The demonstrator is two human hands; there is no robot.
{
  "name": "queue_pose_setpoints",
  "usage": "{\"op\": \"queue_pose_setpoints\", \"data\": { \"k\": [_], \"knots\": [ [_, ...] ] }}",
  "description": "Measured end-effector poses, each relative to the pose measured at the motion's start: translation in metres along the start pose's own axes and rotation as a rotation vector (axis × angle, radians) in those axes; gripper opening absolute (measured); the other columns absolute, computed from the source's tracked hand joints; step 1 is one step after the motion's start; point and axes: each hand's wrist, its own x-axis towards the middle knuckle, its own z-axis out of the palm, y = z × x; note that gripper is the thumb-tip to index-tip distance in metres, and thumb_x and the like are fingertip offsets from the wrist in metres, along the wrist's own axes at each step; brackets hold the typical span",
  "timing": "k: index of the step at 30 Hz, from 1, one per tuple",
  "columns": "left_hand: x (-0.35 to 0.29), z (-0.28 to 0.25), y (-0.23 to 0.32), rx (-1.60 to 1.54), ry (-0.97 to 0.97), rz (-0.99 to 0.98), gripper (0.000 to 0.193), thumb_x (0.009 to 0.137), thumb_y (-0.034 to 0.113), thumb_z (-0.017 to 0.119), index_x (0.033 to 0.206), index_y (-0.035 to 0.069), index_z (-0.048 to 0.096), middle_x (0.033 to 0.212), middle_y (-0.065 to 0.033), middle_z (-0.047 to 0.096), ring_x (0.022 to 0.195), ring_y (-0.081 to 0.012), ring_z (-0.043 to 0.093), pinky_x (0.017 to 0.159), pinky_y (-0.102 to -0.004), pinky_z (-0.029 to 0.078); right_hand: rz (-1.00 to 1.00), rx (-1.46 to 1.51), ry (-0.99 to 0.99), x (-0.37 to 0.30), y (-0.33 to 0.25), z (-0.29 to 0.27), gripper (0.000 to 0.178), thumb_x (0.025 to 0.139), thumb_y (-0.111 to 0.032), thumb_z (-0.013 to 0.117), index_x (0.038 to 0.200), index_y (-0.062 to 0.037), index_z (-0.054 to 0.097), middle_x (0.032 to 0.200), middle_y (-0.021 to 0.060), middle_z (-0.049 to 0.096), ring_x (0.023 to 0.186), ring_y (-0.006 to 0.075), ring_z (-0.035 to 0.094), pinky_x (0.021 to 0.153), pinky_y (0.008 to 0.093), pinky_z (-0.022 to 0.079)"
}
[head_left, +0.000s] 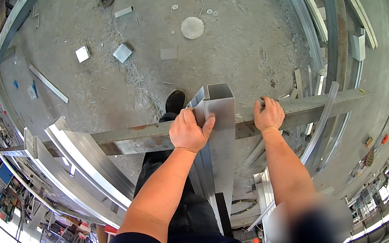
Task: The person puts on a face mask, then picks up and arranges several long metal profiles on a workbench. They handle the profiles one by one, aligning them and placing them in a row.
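Observation:
A silver rectangular metal tube (221,117), its hollow end facing away from me, lies across a long steel beam (140,140). Alongside its left edge runs a narrower ribbed aluminium profile (196,101). My left hand (190,130) is wrapped over this aluminium profile, with the thumb pointing toward the tube. Just right of the tube, my right hand (270,114) is over the beam with its fingers curled together. A small dark spot shows between thumb and fingers, too small to name.
Long aluminium profiles (89,158) rest on the beam at the left. More metal lengths (301,3) lie at the far right. Small offcuts (123,53) and a round disc (192,27) lie on the concrete floor. My shoe (176,100) is just beyond the beam.

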Motion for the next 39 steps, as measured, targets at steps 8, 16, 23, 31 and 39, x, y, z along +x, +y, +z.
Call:
{"op": "queue_pose_setpoints", "data": {
  "k": [8,16,23,31,39],
  "knots": [
    [0.002,-0.006,0.001,-0.011,-0.040,-0.024,0.062,0.085,0.063,0.065,0.090,0.001,0.060,0.074,-0.0092,0.060,0.065,-0.0295,0.063,0.055,-0.0378,0.050,-0.018,0.016,0.015,0.000,0.001,0.003,0.028,0.083,-0.033,0.068,0.099,-0.0108,0.071,0.082,0.0037,0.068,0.082,0.0266,0.064,0.074,0.0420,0.049],
    [0.004,-0.008,-0.001,-0.138,-0.099,-0.076,0.065,0.082,0.064,0.068,0.093,0.001,0.059,0.074,-0.0110,0.061,0.066,-0.0321,0.063,0.056,-0.0392,0.050,-0.057,0.001,0.031,-0.001,0.006,0.008,0.025,0.083,-0.031,0.066,0.098,-0.0113,0.071,0.083,0.0047,0.068,0.080,0.0285,0.063,0.072,0.0430,0.049],
    [0.005,-0.010,0.001,-0.138,-0.096,-0.093,0.065,0.079,0.064,0.071,0.089,0.001,0.060,0.074,-0.0095,0.062,0.065,-0.0298,0.064,0.055,-0.0373,0.052,-0.058,0.008,0.035,-0.001,0.005,0.007,0.026,0.083,-0.031,0.066,0.098,-0.0103,0.071,0.082,0.0046,0.068,0.080,0.0286,0.064,0.072,0.0426,0.049],
    [0.004,-0.008,0.001,-0.139,-0.091,-0.089,0.065,0.077,0.065,0.072,0.088,0.002,0.060,0.074,-0.0088,0.063,0.065,-0.0293,0.064,0.056,-0.0376,0.051,-0.063,0.014,0.046,-0.001,0.003,0.006,0.026,0.083,-0.030,0.067,0.099,-0.0099,0.072,0.082,0.0039,0.068,0.080,0.0280,0.064,0.072,0.0421,0.049],
    [0.005,-0.008,0.001,-0.109,-0.073,-0.057,0.063,0.077,0.063,0.073,0.088,0.003,0.060,0.072,-0.0072,0.062,0.065,-0.0274,0.063,0.056,-0.0364,0.051,-0.065,0.012,0.049,-0.001,0.003,0.006,0.025,0.083,-0.029,0.067,0.099,-0.0098,0.072,0.082,0.0038,0.068,0.080,0.0280,0.064,0.072,0.0423,0.049]
  ]
}}
